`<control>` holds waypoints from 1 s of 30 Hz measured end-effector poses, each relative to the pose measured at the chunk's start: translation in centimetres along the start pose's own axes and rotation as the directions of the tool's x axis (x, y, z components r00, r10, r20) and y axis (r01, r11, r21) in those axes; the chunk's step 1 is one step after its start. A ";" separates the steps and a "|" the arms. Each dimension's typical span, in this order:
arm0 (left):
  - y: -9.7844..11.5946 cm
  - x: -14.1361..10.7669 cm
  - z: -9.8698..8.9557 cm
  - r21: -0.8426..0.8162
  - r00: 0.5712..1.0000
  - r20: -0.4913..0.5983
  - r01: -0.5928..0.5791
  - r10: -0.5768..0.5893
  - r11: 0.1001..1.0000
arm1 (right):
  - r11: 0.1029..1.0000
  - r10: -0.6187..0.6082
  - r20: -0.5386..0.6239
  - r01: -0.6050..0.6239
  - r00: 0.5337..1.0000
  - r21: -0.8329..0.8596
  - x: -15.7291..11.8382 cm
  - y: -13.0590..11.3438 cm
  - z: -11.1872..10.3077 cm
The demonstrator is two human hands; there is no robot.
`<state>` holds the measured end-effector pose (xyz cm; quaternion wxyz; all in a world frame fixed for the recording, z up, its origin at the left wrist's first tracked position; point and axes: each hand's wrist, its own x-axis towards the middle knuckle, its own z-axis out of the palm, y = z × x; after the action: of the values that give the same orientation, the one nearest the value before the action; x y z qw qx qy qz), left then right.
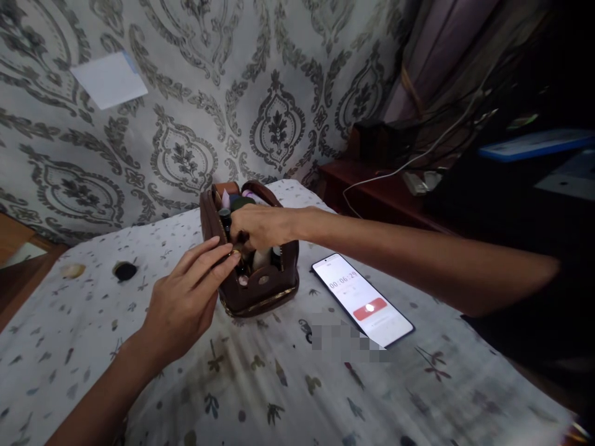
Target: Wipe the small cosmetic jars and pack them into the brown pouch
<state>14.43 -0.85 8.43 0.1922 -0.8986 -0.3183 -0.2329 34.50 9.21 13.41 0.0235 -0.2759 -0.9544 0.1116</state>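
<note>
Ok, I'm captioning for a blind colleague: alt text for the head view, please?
A person's right hand reaches into an open brown bag while the left hand touches its rim. A phone showing 00:06:29 lies beside the bag on a white patterned cloth.
</note>
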 end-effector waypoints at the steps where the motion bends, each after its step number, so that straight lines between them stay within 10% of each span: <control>1: 0.0 0.0 0.0 -0.001 1.000 0.001 0.001 -0.001 1.000 | 1.000 0.000 0.003 0.000 1.000 -0.012 0.0 0.0 0.0; 20: 0.1 -0.2 0.1 0.056 0.999 0.038 0.008 -0.010 0.998 | 0.995 0.032 0.031 -0.029 0.999 -0.100 -0.9 -1.0 -0.5; 30: 0.2 -0.2 -0.1 0.060 0.997 0.063 0.030 -0.034 0.998 | 0.976 0.214 -0.258 -0.198 0.942 0.088 -4.6 -2.9 -2.2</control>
<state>14.36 -1.14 8.39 0.2046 -0.8943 -0.3455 -0.1976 37.16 4.82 16.30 0.1479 -0.3859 -0.9046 0.1046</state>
